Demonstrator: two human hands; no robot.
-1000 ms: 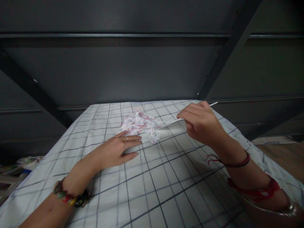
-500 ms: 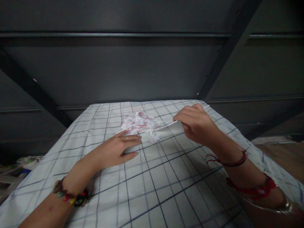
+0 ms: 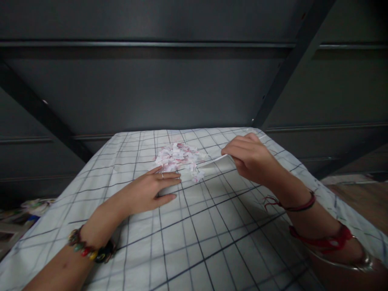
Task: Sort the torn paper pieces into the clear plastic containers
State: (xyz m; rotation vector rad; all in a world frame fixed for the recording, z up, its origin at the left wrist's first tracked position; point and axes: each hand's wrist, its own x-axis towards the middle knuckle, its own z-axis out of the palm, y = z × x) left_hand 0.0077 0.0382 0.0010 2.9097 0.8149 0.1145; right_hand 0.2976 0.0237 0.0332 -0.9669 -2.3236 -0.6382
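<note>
A loose heap of torn paper scraps (image 3: 177, 155), white with pinkish marks, lies toward the far side of the checked cloth. My left hand (image 3: 154, 188) rests palm down at the heap's near left edge, its fingers stretched out and holding nothing. To the right of the scraps, my right hand (image 3: 250, 157) pinches the raised edge of a thin white sheet (image 3: 216, 163), which looks like paper. This sheet slopes down toward the heap, and a few scraps lie around its lower end. How far it reaches under them is hidden.
A white cloth with dark grid lines (image 3: 188, 242) covers the table. Dark metal panels (image 3: 169, 89) stand right behind its far edge. At the lower left, beside the table, is a blurred pile of items (image 3: 38, 208); wooden floor (image 3: 360, 198) shows at the right.
Both hands keep nearly the same place. The white sheet's edge beyond my right hand has dipped slightly and shows less.
</note>
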